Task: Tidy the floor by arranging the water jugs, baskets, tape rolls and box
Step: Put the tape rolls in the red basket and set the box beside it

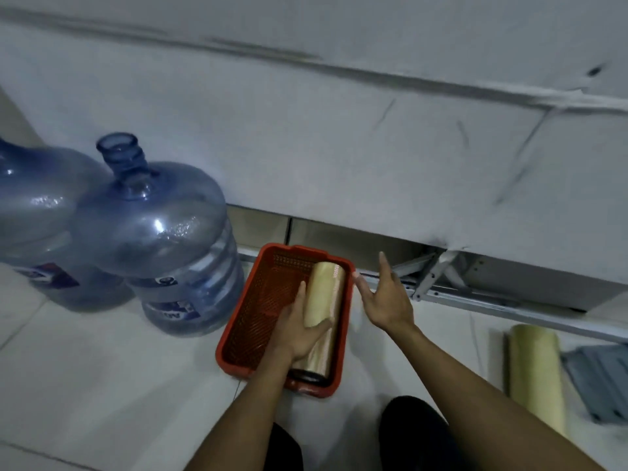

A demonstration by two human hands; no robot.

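Two ribbed translucent blue jugs (pixel 159 246) beside our red mesh basket (pixel 244 321). Left hand (pixel 299 329) grips glossy tape roll (pixel 324 294) inside it; right hand (pixel 384 300) splayed wide, just beside rim.

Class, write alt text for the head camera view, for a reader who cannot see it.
A person's left hand grips a yellowish tape roll lying in a red basket on the tiled floor, while the right hand hovers open beside the basket. Two blue water jugs stand to the left; another roll lies at the right.
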